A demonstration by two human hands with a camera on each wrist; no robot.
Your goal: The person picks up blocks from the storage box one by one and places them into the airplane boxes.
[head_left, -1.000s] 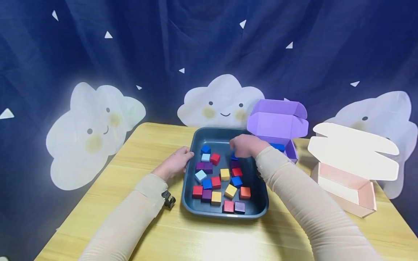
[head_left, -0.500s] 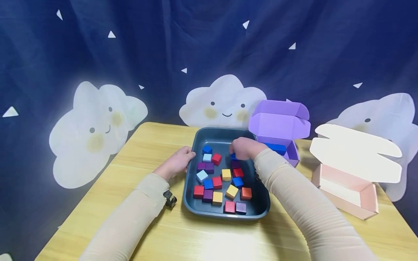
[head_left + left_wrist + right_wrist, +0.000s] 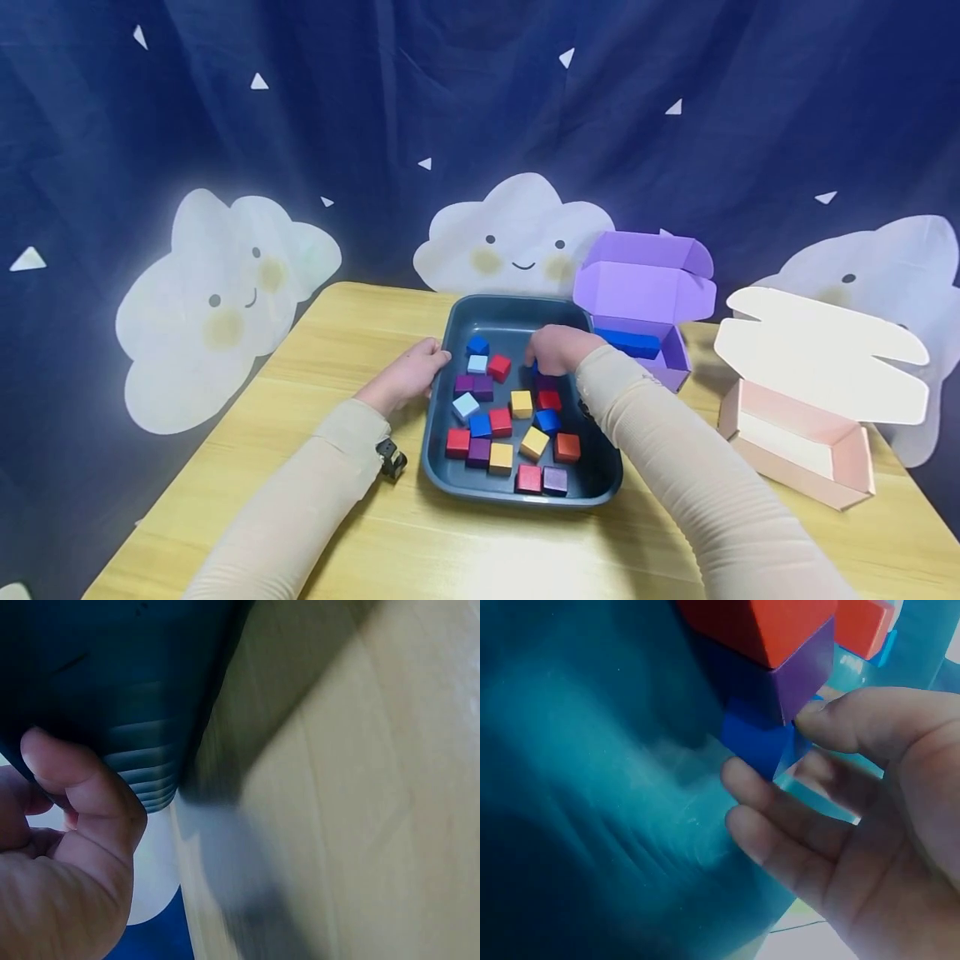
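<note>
My left hand [image 3: 408, 372] grips the tray [image 3: 498, 318] by its left edge; toward its far right, my right hand [image 3: 561, 348] pinches a blue block [image 3: 757, 739] beside a purple block [image 3: 807, 671].

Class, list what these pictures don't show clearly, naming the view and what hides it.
- Head: fingertips of the right hand, behind the hand itself.
- Head: part of the purple box, behind the right sleeve.
- Left wrist: the cubes inside the tray, behind its outer wall.
- Right wrist: part of a red cube, cut off by the picture's top edge.
</note>
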